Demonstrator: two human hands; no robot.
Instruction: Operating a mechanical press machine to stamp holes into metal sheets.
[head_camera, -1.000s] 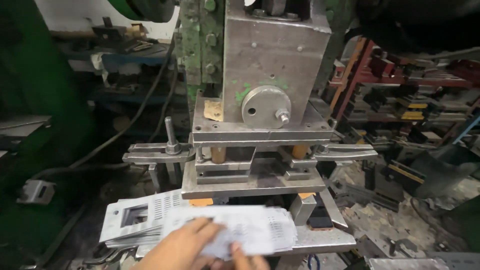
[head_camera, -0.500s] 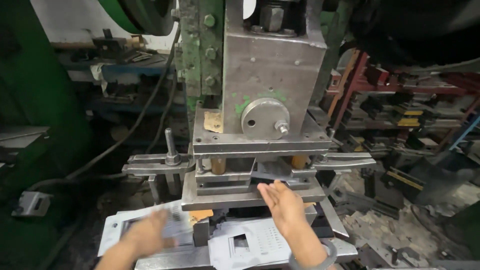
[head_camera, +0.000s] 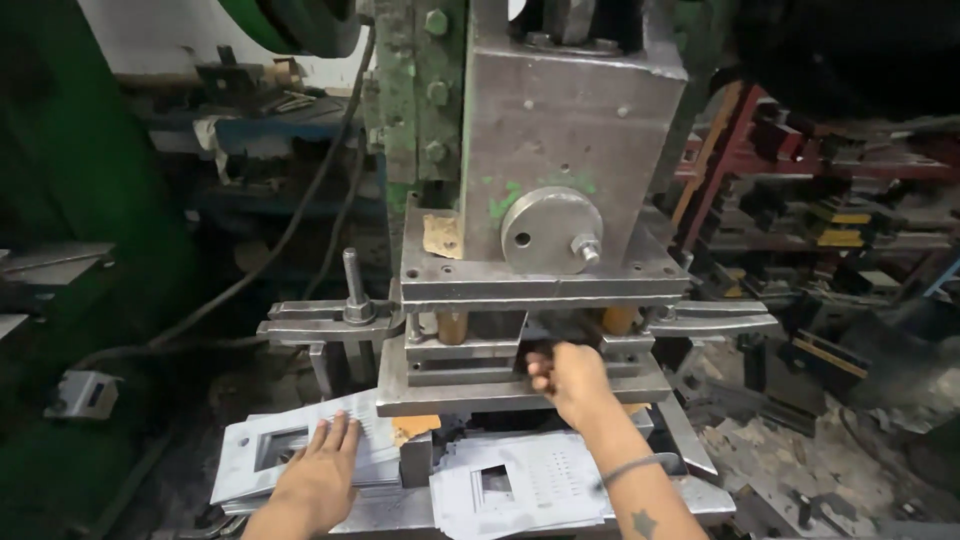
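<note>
Head view: one press (head_camera: 560, 180), two stacks of punched grey sheets.
Left hand (head_camera: 322, 470): flat and open on the left stack (head_camera: 270, 450), holding nothing.
Right hand (head_camera: 570, 378): fingers curled at the die gap (head_camera: 530, 345); what it holds, cannot tell.
Right stack (head_camera: 520, 485): flat on the press desk (head_camera: 700, 495), long axis left-right.

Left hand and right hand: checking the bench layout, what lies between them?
In the head view, a small grey metal block stands between the left hand and right hand.
</note>
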